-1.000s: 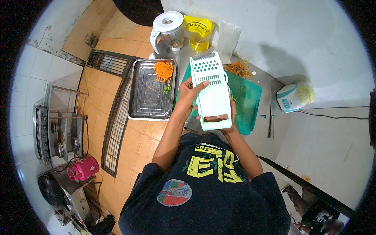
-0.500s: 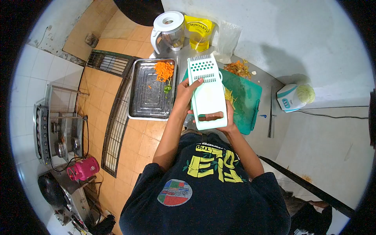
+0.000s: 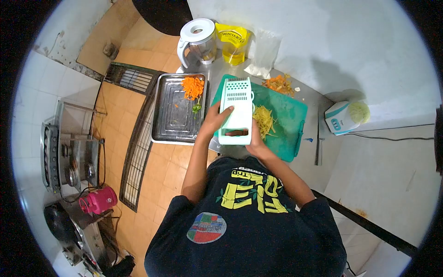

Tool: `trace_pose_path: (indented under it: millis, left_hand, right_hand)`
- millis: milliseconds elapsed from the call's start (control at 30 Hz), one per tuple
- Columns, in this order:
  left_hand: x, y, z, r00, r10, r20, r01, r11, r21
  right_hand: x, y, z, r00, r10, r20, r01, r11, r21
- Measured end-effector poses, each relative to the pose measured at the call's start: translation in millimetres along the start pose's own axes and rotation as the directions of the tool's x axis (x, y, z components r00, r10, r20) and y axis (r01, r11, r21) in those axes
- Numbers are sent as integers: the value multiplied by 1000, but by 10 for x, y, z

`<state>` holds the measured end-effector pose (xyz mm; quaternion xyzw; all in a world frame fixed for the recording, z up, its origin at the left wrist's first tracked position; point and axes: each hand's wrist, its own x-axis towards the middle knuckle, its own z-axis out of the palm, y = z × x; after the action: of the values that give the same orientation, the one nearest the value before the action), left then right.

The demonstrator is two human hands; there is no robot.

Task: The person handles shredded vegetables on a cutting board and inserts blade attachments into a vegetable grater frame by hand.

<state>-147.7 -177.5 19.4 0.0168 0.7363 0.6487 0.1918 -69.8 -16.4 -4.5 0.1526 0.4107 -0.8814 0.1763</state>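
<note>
On counter | tray (image 3: 173, 120): carrot shreds (image 3: 192, 87) | both hands (image 3: 215, 121) grasping grater (image 3: 236, 111)

Between my left hand (image 3: 213, 121) and right hand (image 3: 255, 143) stands the grater (image 3: 236, 111), on the cutting board (image 3: 286, 115). Shreds (image 3: 264, 121) lie right of it; the tray (image 3: 177, 108) sits left, the jug (image 3: 198, 39) beyond.

Both arms reach forward, elbows bent. The left hand (image 3: 215, 121) is curled in a side grip; the right hand (image 3: 253, 142) is closed, held just below it.
</note>
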Motion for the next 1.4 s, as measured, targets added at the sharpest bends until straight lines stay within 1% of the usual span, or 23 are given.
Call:
trace_pose_path:
  millis: [33,133,167,267,300,400,433,467,500,533,567,633,667,733,833,933,967,1000,1067,1167,1267,1367,1400]
  left_hand:
    - [3,-73,-30,999,16,28,-17,1000,4]
    - [-5,-160,-84,1000,-26,-15,26,999,23]
    - [-24,-170,-100,999,-34,-34,33,999,-20]
    - [197,-500,-208,991,-72,-114,66,996,-56]
    - [147,-368,-201,983,-91,-158,86,996,-35]
    - [380,-623,-329,954,206,-219,-126,935,331]
    - [527,-797,-409,960,222,-172,-150,922,356]
    - [610,-880,-446,956,246,-157,-163,896,413]
    - [673,-934,-473,953,269,-140,-176,866,468]
    - [696,-924,-475,949,292,-119,-190,831,523]
    - [716,-918,-475,962,249,-117,-146,822,550]
    - [737,-818,-447,980,163,-116,-61,796,603]
    - [731,-779,-424,979,167,-119,-56,778,625]
    - [752,-747,-389,976,179,-123,-52,741,670]
    - [685,-692,-265,868,486,-101,-156,460,874]
    - [567,-459,-42,839,544,-5,-275,432,859]
    - [503,-420,63,873,488,28,-322,531,783]
    - [524,-553,162,869,481,112,-424,609,670]
    - [446,-517,379,881,324,345,-473,560,680]
    - [397,-680,674,863,392,319,-491,501,713]
    - [390,-669,819,901,286,326,-419,387,821]
    - [493,-782,870,898,233,374,-440,464,769]
    - [525,-762,876,890,233,392,-453,539,710]
  right_hand:
    - [8,6,39,999,-9,-49,9,1000,-10]
    - [62,-56,77,993,52,-102,-76,964,-254]
    - [39,-112,59,984,112,-138,-148,947,-285]
    - [128,-5,-87,980,5,-201,-86,915,-394]
    - [69,-30,-101,977,-34,-213,-57,911,-408]
    - [83,12,-516,984,-176,-29,134,833,-537]
    - [117,43,-665,963,-267,35,230,749,-621]
    - [49,-20,-722,918,-388,76,282,508,-814]
    - [-48,-107,-745,861,-486,149,284,218,-934]
    - [-113,-164,-798,797,-551,246,237,-89,-967]
    - [-137,-203,-870,842,-497,211,163,-139,-977]
    - [-189,-213,-929,818,-551,166,44,-228,-973]
    - [-221,-203,-954,805,-576,143,-20,-267,-963]
    - [-175,-164,-1037,838,-538,89,-72,-271,-960]
    - [-71,-164,-993,885,-465,9,-148,-301,-942]
    - [92,-136,-857,901,-431,-45,-204,-331,-921]
    - [141,-132,-824,903,-427,-58,-219,-340,-915]
    - [178,-155,-793,914,-397,-78,-218,-322,-921]
    - [222,-212,-741,937,-332,-112,-214,-287,-934]
    - [279,-221,-797,941,-317,-116,-187,-205,-961]
    - [291,-196,-875,900,-427,-91,-173,-156,-973]
    - [315,-249,-1127,889,-456,-40,-20,49,-999]
    - [304,-268,-1179,869,-493,-33,16,94,-995]
